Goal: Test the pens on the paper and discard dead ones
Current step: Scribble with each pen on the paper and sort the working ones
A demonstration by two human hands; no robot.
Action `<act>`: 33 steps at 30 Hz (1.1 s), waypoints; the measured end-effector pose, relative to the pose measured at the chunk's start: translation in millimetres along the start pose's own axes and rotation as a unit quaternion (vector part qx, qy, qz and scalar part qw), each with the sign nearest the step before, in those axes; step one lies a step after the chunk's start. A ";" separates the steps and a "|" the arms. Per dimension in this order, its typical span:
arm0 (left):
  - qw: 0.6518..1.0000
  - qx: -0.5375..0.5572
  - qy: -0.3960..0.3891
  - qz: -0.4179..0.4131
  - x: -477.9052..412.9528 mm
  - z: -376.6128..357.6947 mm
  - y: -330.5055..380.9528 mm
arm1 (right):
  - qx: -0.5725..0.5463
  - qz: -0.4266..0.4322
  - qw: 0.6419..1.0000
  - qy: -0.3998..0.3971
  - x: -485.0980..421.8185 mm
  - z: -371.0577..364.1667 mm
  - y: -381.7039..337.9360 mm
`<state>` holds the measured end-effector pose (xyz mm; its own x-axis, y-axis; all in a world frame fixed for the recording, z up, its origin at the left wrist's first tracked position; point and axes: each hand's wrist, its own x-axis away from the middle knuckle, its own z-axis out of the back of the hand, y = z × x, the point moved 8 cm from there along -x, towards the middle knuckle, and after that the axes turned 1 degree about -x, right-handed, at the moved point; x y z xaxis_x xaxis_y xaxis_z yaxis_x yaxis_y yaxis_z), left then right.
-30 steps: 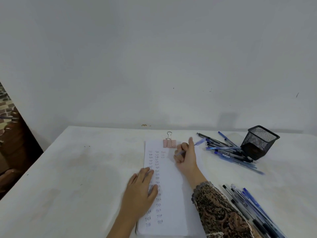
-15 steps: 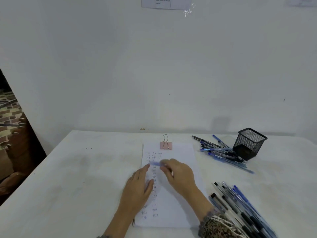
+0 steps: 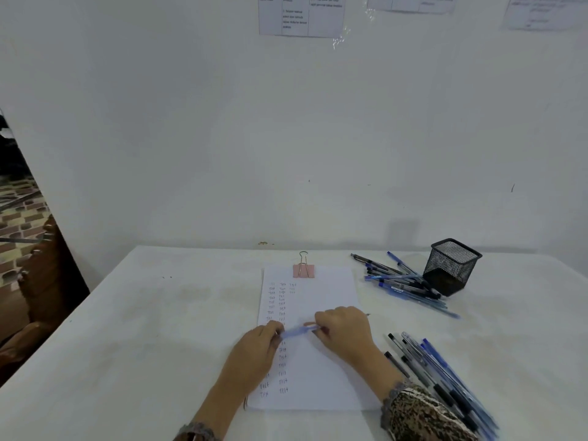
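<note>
A white sheet of paper (image 3: 321,291) lies in front of me on the table, held by a pink binder clip (image 3: 303,270) and covered in columns of small "Test" scribbles. Above its middle I hold a blue pen (image 3: 297,331) level. My left hand (image 3: 257,348) pinches the pen's left end. My right hand (image 3: 345,332) grips its right end. One pile of pens (image 3: 404,284) lies beside a black mesh pen holder (image 3: 450,265) at the far right. Another pile of pens (image 3: 445,374) lies near my right forearm.
The white table (image 3: 159,329) meets a white wall at the back, with printed sheets (image 3: 300,15) taped high up. The table's left edge drops off toward dark furniture (image 3: 41,281).
My right hand has pulled back from the top of the paper to its middle. My left hand has lifted off the sheet and taken the pen's other end. The camera has tilted upward.
</note>
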<state>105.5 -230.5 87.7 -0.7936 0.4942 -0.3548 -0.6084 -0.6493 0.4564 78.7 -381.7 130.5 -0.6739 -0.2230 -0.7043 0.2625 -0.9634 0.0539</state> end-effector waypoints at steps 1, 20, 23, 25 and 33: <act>1.000 0.002 -0.001 0.001 -0.7 -0.2 -0.3 | 0.011 -0.007 1.000 -0.008 -1.8 2.5 5.0; 0.992 0.125 -0.002 0.035 -3.0 -1.3 -6.4 | -0.069 -0.128 0.987 0.062 3.5 13.9 24.0; 0.990 0.132 -0.008 0.043 -4.2 -4.6 -9.2 | -0.437 -0.368 0.809 0.137 19.1 13.5 35.9; 0.991 0.130 -0.007 0.044 -5.3 -4.7 -9.7 | -0.591 -0.470 0.638 0.152 30.2 -8.4 26.3; 0.995 0.098 -0.017 0.017 -5.6 -5.4 -5.7 | -0.633 -0.501 0.583 0.092 38.9 -31.6 3.5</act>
<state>113.4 -232.6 82.7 -0.8113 0.4957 -0.3100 -0.5678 -0.5417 0.6198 75.3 -389.0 80.9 -0.8723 0.4890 -0.0038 0.1781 0.3104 -0.9338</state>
